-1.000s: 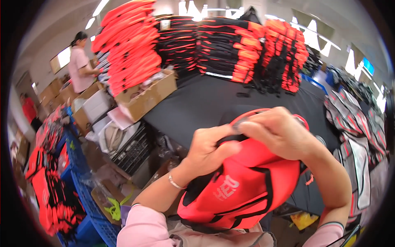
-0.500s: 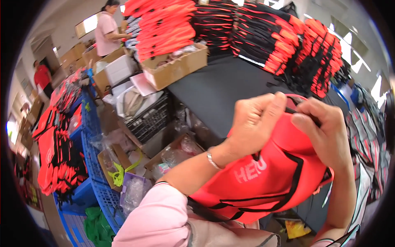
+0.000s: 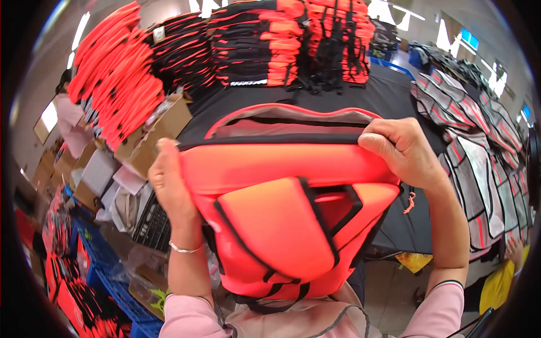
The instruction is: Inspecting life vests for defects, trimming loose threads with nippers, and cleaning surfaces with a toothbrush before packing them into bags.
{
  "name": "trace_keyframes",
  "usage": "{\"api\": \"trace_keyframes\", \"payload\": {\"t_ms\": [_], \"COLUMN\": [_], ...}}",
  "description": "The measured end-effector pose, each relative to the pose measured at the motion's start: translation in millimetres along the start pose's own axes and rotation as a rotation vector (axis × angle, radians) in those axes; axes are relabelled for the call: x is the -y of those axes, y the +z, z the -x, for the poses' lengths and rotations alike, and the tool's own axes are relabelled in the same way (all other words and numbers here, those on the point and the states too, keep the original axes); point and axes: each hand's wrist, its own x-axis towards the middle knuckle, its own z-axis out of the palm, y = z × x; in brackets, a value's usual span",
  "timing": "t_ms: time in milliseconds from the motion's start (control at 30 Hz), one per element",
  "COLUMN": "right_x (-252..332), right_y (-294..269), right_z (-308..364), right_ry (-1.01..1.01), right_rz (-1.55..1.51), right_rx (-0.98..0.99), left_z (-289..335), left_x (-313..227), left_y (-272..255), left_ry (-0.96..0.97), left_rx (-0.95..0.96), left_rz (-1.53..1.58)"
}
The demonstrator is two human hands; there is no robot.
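Orange Backpack Held Upright, Mouth Parted, Between Two Hands

An orange backpack (image 3: 276, 225) with black trim is held in the near middle of the scene, in front of the body, its front panel and flap pocket turned toward the wearer. Its mouth is parted along the far side, so that the grey lining (image 3: 270, 124) is exposed behind a black-edged rim (image 3: 282, 139). The right end of that rim is pinched between the thumb and fingers of the right hand (image 3: 399, 147). The left hand (image 3: 173, 183), slightly blurred, is set against the left end; whether its fingers are closed on the fabric cannot be told. A silver bracelet (image 3: 185, 248) is worn on the left wrist.

Beyond the backpack, a black-covered table (image 3: 197, 120) is seen. Along its far side are piled a leaning orange stack (image 3: 115, 76), a black-and-orange stack (image 3: 239, 50) and an orange stack with black straps (image 3: 338, 45). On the right, grey bags with black trim (image 3: 473, 186) are heaped. On the left, a cardboard box (image 3: 160, 127) is placed near the leaning stack, with a black crate (image 3: 151, 219) and a blue crate (image 3: 107, 281) seen nearer. A co-worker in pink (image 3: 74, 127) is partly hidden at far left; a yellow sleeve (image 3: 499, 287) is glimpsed at near right.
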Motion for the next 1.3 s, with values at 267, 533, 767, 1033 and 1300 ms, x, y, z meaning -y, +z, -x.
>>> {"api": "trace_keyframes", "payload": {"t_ms": [267,533,767,1033,1300], "right_x": [-85.1,-46.5,-167.6,-250.5,-154.0], "right_y": [6.6,-48.0,-51.1,174.7,163.7], "right_z": [41.3,4.4,-68.5,109.8,168.5], "right_ry": [0.223,0.049,0.094,0.654,0.599], "right_rz": [-0.378,0.006,0.229,0.543,0.516], "right_rx": [-0.088,-0.517,-0.480,0.286,0.194], "left_z": [-21.2,-152.2,-256.6,30.0,103.4], "left_x": [-9.2,39.4,152.9,241.8,175.4], "left_y": [-17.7,-82.0,37.0,15.5,-46.6], "left_ry": [-0.101,-0.048,0.184,-0.351,-0.433], "left_rx": [-0.157,0.217,0.449,0.789,0.677], "left_rz": [-0.174,-0.323,-0.806,-0.791,-0.595]}}
